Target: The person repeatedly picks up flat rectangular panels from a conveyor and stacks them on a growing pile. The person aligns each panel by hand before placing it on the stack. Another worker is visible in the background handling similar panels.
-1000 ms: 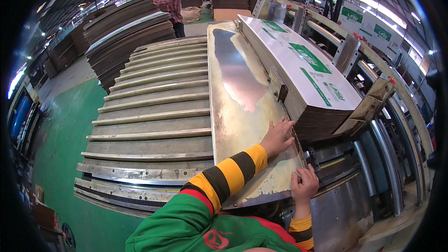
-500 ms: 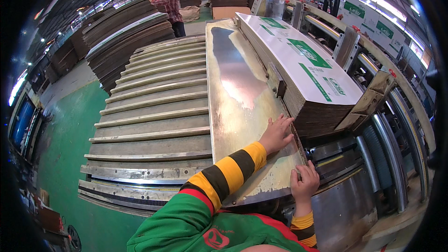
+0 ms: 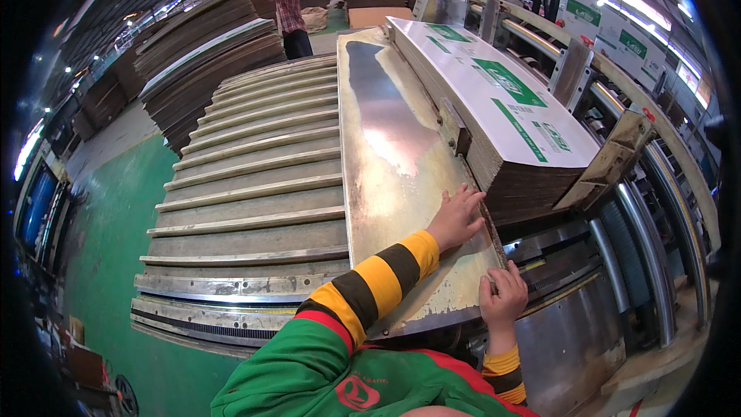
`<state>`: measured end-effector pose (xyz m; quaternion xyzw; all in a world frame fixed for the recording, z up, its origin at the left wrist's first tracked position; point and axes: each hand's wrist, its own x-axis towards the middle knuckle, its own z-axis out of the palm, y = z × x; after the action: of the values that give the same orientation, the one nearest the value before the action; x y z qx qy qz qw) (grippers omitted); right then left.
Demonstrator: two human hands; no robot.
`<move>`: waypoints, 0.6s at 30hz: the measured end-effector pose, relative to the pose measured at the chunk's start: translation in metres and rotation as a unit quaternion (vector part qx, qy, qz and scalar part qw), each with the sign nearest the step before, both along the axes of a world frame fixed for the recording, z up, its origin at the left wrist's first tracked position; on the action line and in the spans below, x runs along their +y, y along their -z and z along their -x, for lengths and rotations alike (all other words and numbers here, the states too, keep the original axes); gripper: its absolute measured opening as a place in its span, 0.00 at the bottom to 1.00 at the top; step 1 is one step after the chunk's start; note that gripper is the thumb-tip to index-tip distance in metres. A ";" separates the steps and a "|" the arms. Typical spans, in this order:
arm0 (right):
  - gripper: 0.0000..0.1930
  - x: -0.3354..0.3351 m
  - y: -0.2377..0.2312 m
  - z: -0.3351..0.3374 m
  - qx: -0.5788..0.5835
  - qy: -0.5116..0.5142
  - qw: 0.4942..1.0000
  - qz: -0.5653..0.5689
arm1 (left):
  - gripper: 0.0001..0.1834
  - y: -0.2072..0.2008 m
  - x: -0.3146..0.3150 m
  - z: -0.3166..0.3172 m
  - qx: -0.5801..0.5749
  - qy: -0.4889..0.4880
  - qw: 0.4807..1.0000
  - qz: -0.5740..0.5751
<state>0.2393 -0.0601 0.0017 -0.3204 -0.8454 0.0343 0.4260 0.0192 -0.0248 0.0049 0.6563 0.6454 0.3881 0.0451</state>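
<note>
My left hand [image 3: 456, 218] lies on the worn metal feed table [image 3: 386, 162], its fingers spread toward the table's right edge. Nothing is in it. At the near right corner of that table, my right hand [image 3: 504, 293] rests with its fingers bent over the edge; I see nothing in its grasp. Beyond both hands, on the right, stands a thick stack of cardboard sheets [image 3: 502, 96], white on top with green print. A small metal guide block [image 3: 455, 130] touches the stack's left side, and an angled metal bracket [image 3: 606, 162] stands at its near right corner.
To the left is a slatted conveyor bed [image 3: 255, 193]. Steel rollers [image 3: 648, 239] and a machine frame stand on the right. Tall piles of brown cardboard [image 3: 216, 69] rise at the far left, where a person in a checked shirt [image 3: 287, 11] stands.
The person at the far left has straightened up, with an arm raised toward the pile. My hands keep nearly the same places; the view has shifted slightly.
</note>
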 end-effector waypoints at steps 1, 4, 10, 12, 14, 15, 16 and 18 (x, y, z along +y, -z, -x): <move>0.08 0.000 0.000 0.000 0.001 0.000 1.000 0.004 | 0.32 0.000 0.000 0.000 0.001 -0.003 1.000 -0.002; 0.08 0.000 0.000 0.000 0.000 -0.002 1.000 0.005 | 0.31 0.000 0.000 0.000 0.004 -0.004 1.000 -0.006; 0.08 0.000 0.000 0.000 0.002 -0.003 1.000 0.006 | 0.31 0.001 0.001 0.000 0.004 0.002 1.000 0.002; 0.08 0.000 0.000 0.000 -0.001 -0.001 1.000 0.001 | 0.30 0.001 0.002 0.000 0.005 0.002 1.000 0.001; 0.08 0.000 0.000 0.000 -0.005 0.000 1.000 0.001 | 0.30 0.002 0.002 0.000 0.007 0.002 1.000 -0.005; 0.08 0.000 0.000 0.000 -0.008 0.002 1.000 0.001 | 0.30 0.003 0.002 0.000 0.007 0.003 1.000 -0.008; 0.08 -0.001 -0.001 0.000 -0.009 0.003 1.000 0.004 | 0.30 0.003 0.002 0.000 0.008 0.003 1.000 -0.011; 0.08 -0.001 -0.001 0.000 -0.011 0.004 1.000 0.001 | 0.30 0.004 0.002 0.000 0.007 0.003 1.000 -0.017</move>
<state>0.2392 -0.0608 0.0028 -0.3244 -0.8488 0.0299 0.4164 0.0189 -0.0223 0.0005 0.6617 0.6369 0.3945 0.0306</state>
